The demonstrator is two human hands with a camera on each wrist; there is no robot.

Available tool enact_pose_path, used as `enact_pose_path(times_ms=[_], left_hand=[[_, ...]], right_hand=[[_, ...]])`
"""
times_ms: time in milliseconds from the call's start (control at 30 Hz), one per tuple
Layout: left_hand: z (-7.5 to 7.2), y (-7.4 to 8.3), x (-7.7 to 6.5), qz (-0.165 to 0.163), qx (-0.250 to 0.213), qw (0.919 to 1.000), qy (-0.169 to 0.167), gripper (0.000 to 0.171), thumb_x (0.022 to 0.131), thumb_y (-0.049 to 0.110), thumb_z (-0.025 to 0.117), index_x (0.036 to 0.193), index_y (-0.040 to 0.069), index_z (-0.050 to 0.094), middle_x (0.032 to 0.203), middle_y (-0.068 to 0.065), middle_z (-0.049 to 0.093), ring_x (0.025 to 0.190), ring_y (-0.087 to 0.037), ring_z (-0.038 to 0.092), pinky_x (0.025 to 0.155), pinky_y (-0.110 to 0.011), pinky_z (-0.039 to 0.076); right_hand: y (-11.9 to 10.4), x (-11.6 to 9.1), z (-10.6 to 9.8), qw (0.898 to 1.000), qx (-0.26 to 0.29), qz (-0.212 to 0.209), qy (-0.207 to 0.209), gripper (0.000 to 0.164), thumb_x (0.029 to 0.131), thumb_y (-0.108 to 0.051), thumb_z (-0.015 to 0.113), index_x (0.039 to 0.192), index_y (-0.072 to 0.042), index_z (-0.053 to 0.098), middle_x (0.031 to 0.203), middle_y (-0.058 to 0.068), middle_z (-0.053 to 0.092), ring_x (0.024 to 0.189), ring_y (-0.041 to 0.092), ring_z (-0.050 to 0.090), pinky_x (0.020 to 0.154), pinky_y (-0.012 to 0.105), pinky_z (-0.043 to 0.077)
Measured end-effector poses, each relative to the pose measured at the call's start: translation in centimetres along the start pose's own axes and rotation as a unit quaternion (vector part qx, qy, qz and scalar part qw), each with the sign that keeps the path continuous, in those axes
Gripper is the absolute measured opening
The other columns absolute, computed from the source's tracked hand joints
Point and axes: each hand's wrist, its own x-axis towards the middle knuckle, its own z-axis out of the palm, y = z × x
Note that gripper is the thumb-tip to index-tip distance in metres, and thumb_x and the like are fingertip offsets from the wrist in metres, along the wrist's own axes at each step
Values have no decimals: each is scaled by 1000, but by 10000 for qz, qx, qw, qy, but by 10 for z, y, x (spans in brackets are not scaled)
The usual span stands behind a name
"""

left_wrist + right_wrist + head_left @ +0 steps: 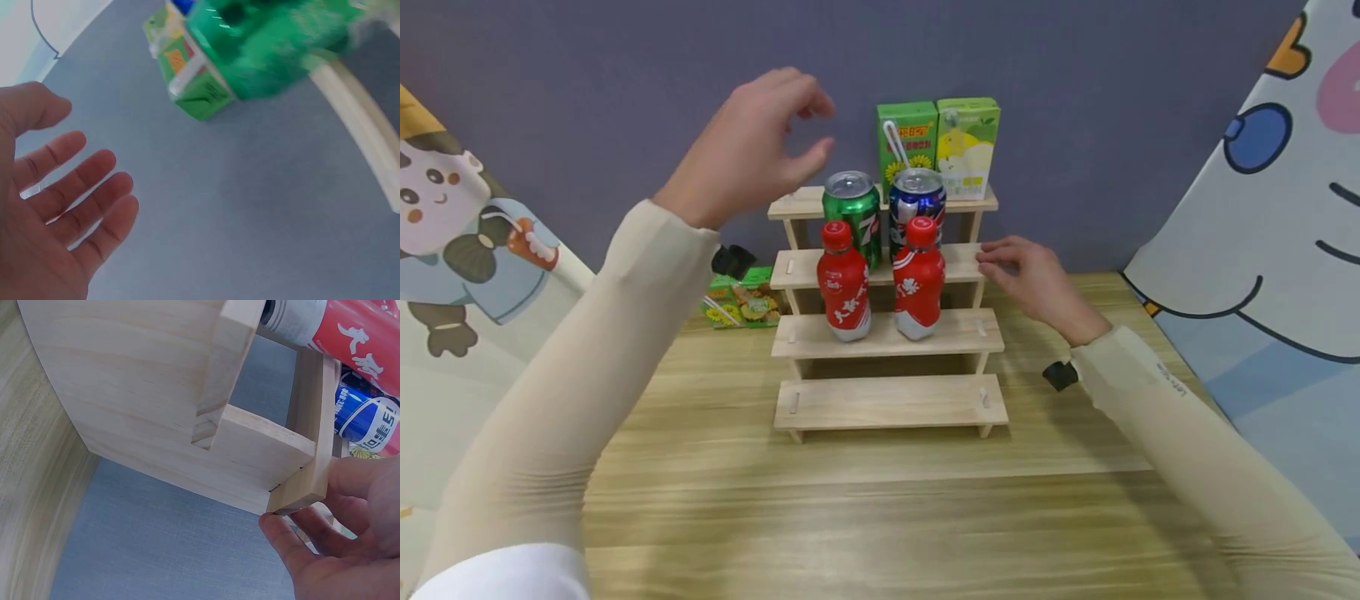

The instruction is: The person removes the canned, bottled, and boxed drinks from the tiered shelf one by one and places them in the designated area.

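Observation:
My left hand hovers at the upper left of a stepped wooden display rack. Its fingers are loosely bent, and nothing lies within them in the left wrist view. Nearest to it is a green soda can, with a blue soda can alongside. With thumb and fingers, my right hand pinches the right end of the can tier; the right wrist view shows the board's end between them. Two red bottles stand one tier lower. A green drink carton and a yellow-green carton occupy the top tier.
Another green carton lies on its side on the wood-grain table, left of the rack. Behind rises a grey-blue wall. Cartoon-printed panels flank the table on both sides.

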Motion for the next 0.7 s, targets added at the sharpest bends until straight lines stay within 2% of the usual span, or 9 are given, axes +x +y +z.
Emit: enact_pose_path(times_ms=[200, 367, 567, 700], left_hand=[[1, 15, 28, -99, 314, 9991, -270, 32, 96, 28, 51, 120, 8, 57, 119, -6, 55, 112, -21, 47, 98, -32, 37], [10, 19, 51, -269, 448, 9954, -797, 36, 97, 29, 48, 127, 11, 54, 126, -4, 53, 116, -18, 45, 99, -29, 37], [19, 19, 71, -203, 564, 9881, -1419, 44, 98, 31, 43, 138, 12, 47, 138, -4, 46, 119, -17, 47, 98, -31, 40], [26, 24, 83, -213, 596, 9839, -1674, 46, 99, 29, 41, 141, 13, 44, 142, -5, 42, 123, -18, 45, 97, -32, 41]], right_hand=[[0, 0, 0, 10000, 9, 7, 9, 29, 94, -14, 60, 116, 2, 65, 125, 15, 55, 113, 33, 52, 91, 46, 44], [2, 0, 1, 10000, 5, -68, 36, 29, 93, -15, 61, 117, 2, 65, 126, 15, 55, 112, 33, 53, 91, 46, 44], [1, 0, 1, 9998, 32, -182, 34, 28, 93, -14, 61, 117, 2, 65, 125, 15, 55, 110, 32, 55, 90, 45, 45], [2, -1, 0, 9997, -40, -217, 83, 28, 93, -13, 61, 116, 2, 65, 124, 15, 56, 110, 33, 55, 91, 46, 45]])
